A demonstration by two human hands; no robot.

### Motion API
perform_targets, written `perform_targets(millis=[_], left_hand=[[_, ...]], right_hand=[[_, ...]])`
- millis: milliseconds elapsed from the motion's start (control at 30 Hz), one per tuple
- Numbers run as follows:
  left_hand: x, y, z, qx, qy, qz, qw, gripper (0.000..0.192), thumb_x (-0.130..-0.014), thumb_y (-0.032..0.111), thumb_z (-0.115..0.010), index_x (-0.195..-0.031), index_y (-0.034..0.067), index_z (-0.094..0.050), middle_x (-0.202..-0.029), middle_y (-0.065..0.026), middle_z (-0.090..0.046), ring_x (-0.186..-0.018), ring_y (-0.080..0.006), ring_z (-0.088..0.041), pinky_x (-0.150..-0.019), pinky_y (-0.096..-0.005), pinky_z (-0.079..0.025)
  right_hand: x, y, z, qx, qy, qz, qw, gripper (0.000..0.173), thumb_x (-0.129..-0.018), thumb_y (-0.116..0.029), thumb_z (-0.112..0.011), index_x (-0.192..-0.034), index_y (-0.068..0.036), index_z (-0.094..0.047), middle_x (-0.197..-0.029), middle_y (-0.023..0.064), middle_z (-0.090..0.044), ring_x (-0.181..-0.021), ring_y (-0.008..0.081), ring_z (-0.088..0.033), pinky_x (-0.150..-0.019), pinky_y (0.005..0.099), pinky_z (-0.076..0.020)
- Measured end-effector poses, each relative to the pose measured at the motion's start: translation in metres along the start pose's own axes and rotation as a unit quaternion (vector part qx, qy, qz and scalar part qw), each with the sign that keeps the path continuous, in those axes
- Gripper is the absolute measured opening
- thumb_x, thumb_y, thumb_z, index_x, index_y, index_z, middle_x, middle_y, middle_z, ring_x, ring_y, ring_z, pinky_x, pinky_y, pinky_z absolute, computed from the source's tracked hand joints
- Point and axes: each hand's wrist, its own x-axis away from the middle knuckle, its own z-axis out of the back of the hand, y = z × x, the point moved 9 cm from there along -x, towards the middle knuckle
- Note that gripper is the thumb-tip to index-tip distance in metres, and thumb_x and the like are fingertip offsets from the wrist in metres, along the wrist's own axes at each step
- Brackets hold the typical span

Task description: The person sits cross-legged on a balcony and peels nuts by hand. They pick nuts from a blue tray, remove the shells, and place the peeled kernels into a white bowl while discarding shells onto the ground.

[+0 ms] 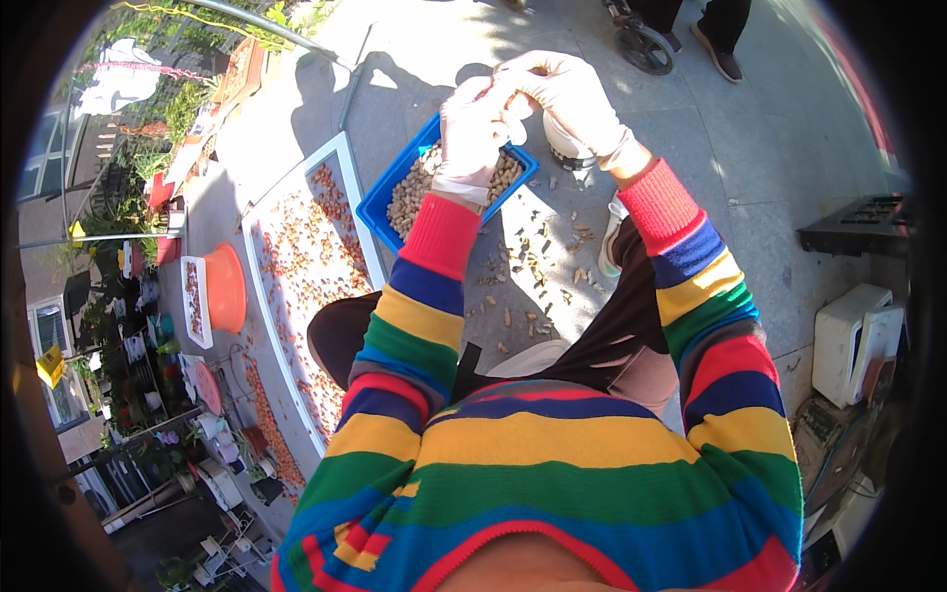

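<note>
My left hand (pixel 471 140), in a thin pale glove, is raised over a blue plastic basin (pixel 379 231). Unshelled peanuts (pixel 414 194) lie in the basin. My right hand (pixel 566 92), gloved the same way, meets the left at the fingertips. Its fingers are bent, and bright sun washes out whatever may be pinched between the two hands. Partly behind my right wrist stands a white round container (pixel 566 142) with a dark band near its base. Broken peanut shells (pixel 533 255) are scattered over the paving between my legs.
Left of the basin, a white-framed screen (pixel 248 229) carries many red-brown pieces. Beyond it are an orange tub (pixel 229 287) and a small white tray (pixel 207 337). A person's legs (pixel 721 37) and a wheel (pixel 644 50) are at the top right. A metal pole (pixel 348 100) stands ahead.
</note>
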Motion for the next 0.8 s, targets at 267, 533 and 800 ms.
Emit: perform_targets(millis=[267,533,800], left_hand=[[-0.023,-0.032,-0.01,0.117,0.089,0.078,0.986,0.024,-0.096,0.019,-0.056,-0.113,0.003,-0.059,-0.089,-0.0018,-0.06,-0.072,-0.0053,-0.055,-0.064,-0.0161,-0.048],[-0.047,-0.055,-0.015,0.032,0.011,0.081,0.996,0.024,-0.092,0.013,-0.057,-0.108,-0.005,-0.057,-0.088,-0.0083,-0.062,-0.074,-0.01,-0.059,-0.062,-0.0198,-0.048],[-0.092,-0.074,-0.018,-0.338,0.071,0.018,0.938,0.019,-0.086,0.009,-0.062,-0.098,-0.007,-0.064,-0.065,-0.0106,-0.065,-0.047,-0.0131,-0.06,-0.041,-0.0265,-0.046]], right_hand=[[-0.014,0.012,0.037,-0.047,0.036,0.025,0.998,0.021,-0.088,-0.025,-0.069,-0.092,-0.005,-0.072,-0.075,0.0005,-0.064,-0.065,0.0055,-0.051,-0.057,0.0203,-0.0411],[-0.009,0.031,0.085,0.003,0.104,-0.081,0.991,0.023,-0.09,-0.023,-0.066,-0.1,-0.003,-0.069,-0.078,0.0051,-0.067,-0.069,0.0087,-0.062,-0.063,0.0208,-0.0515],[-0.016,0.041,0.112,0.21,0.132,-0.082,0.965,0.025,-0.092,-0.022,-0.062,-0.102,0.001,-0.068,-0.08,0.0111,-0.07,-0.069,0.0137,-0.069,-0.067,0.0246,-0.057]])
